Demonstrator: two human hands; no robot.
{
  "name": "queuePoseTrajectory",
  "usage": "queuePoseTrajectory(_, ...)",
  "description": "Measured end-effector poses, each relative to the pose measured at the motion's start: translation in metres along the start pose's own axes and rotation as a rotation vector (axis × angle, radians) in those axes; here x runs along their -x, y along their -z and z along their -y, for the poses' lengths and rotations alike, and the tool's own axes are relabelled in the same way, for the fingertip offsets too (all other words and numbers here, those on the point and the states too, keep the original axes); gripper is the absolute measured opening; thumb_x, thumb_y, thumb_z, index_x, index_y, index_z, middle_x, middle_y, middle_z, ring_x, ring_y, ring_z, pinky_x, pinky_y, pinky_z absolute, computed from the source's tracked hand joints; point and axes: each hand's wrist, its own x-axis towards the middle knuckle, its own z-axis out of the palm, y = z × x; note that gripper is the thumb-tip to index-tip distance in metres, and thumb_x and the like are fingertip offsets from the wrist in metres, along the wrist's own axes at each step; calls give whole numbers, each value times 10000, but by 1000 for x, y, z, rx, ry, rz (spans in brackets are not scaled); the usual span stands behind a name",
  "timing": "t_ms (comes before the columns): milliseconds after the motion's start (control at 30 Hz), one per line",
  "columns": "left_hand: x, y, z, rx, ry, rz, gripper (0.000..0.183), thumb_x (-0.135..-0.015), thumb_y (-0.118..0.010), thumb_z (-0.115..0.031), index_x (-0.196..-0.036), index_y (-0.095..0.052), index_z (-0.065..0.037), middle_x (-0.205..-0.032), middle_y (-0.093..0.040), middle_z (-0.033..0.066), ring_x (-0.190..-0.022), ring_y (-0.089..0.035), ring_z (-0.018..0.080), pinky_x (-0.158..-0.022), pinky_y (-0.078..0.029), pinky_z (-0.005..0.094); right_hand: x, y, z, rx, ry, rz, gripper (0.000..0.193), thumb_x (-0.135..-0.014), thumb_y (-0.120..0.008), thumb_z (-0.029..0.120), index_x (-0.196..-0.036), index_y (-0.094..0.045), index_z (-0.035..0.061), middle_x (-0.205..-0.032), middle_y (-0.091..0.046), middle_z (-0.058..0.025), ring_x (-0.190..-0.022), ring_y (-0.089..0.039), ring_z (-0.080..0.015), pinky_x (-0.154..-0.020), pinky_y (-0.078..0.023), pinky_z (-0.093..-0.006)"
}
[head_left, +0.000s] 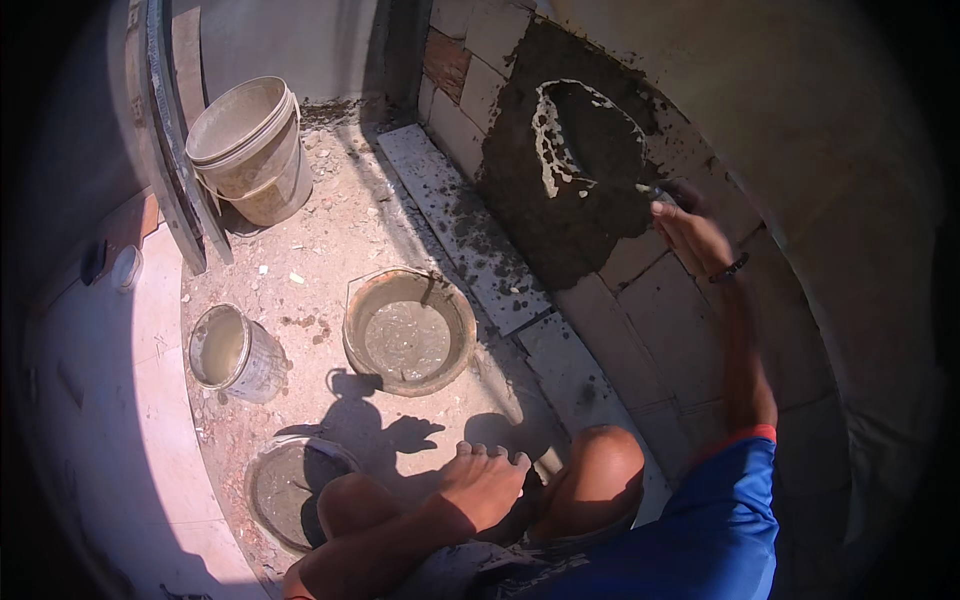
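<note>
My right hand (694, 232) is raised beside the low wall, fingers closed round a slim hand tool with a pale tip (645, 188). Its working end cannot be made out against the dark mortar. Next to it, a broad patch of wet grey mortar (530, 235) covers part of the tiled wall. A ragged, pale oval outline (552, 140) shows in that patch. My left hand (487, 487) is held palm down between my knees, its fingers apart and nothing seen in it. In front of it stands a round tub of grey mortar (465, 340).
A tall bucket (270, 185) stands at the back left near leaning strips (165, 130). A smaller bucket (262, 365) holds cloudy liquid. Another mortar tub (265, 510) sits by my left knee. A pale, mortar-spattered ledge (415, 160) runs along the wall's foot. Debris litters the floor.
</note>
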Motion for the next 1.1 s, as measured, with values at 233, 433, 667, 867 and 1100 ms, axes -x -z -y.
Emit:
queuePoseTrajectory(233, 13, -6, 8, -98, 80, -30, 421, -915, -573, -303, -1253, -519, -56, -1050, -634, 201, -1014, -606, 384, -912, -427, 498, 90, 51, -97, 1307, 172, -619, 483, -894, -589, 313, -1259, -544, 0, -1141, -621, -235, -1054, -600, -390, -861, -480, -435)
queuePoseTrajectory(433, 9, -5, 0, -71, -79, -127, 378, -907, -568, -236, -1219, -543, -24, -1059, -637, 204, -976, -625, 361, -873, -441, 482, 81, -79, -90, 493, -29, 312, 420, -817, -633, 264, -1135, -624, -9, -1002, -653, -228, -946, -636, -370, -812, -487, -439)
queuePoseTrajectory(667, 14, -10, 3, -75, 51, -105, 381, -841, -592, -148, -1183, -559, 16, -1027, -649, 217, -976, -636, 356, -858, -456, 460, 2, -234, -60, 1095, 563, 335, 198, -848, -566, 123, -998, -656, 32, -896, -645, -228, -822, -664, -386, -709, -546, -462)
queuePoseTrajectory(867, 21, -9, 11, -33, 106, -97, 324, -856, -575, -158, -1135, -585, 7, -1056, -648, 219, -987, -636, 349, -881, -455, 459, -45, -333, -97, 1210, 541, 473, 188, -836, -561, 140, -835, -701, 13, -871, -683, -215, -858, -681, -353, -745, -551, -452)
queuePoseTrajectory(1100, 32, -18, 10, -14, 122, -175, 250, -879, -545, -168, -1062, -626, -18, -982, -672, 191, -957, -646, 331, -850, -454, 463, -27, -356, -123, 913, 538, 671, 246, -784, -612, 137, -1008, -641, 38, -863, -683, -205, -844, -664, -395, -776, -539, -460)
